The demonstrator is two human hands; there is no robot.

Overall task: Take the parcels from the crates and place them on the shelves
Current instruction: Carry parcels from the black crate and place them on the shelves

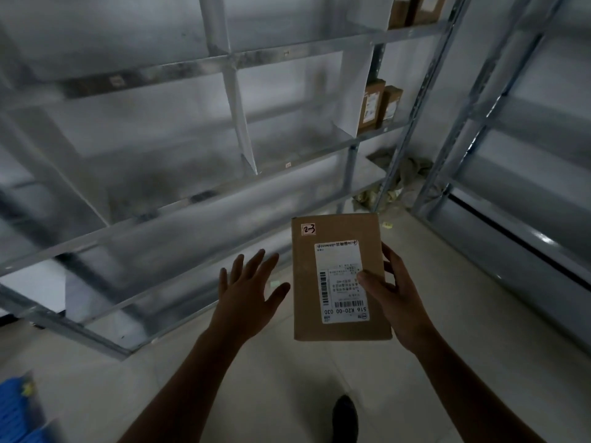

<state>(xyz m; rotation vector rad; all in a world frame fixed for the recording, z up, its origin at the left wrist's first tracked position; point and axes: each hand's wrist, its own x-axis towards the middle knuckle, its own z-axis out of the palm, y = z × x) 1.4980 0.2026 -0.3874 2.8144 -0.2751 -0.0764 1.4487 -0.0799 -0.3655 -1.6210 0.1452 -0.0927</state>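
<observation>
The flat cardboard parcel [339, 276] is in the air in front of the person, near the low shelves [224, 190]. The right hand [399, 298] grips its right edge, thumb on the printed face and fingers wrapped round the edge, while the left hand [249, 292] hovers just to its left, fingers spread, holding nothing. It looks light and stiff enough for this one-handed hold, though a second grip on the left edge would steady it. The left bays appear open, but their metal lips and the thin divider [243, 123] need clearing, and two boxes [372, 105] already stand far right.
</observation>
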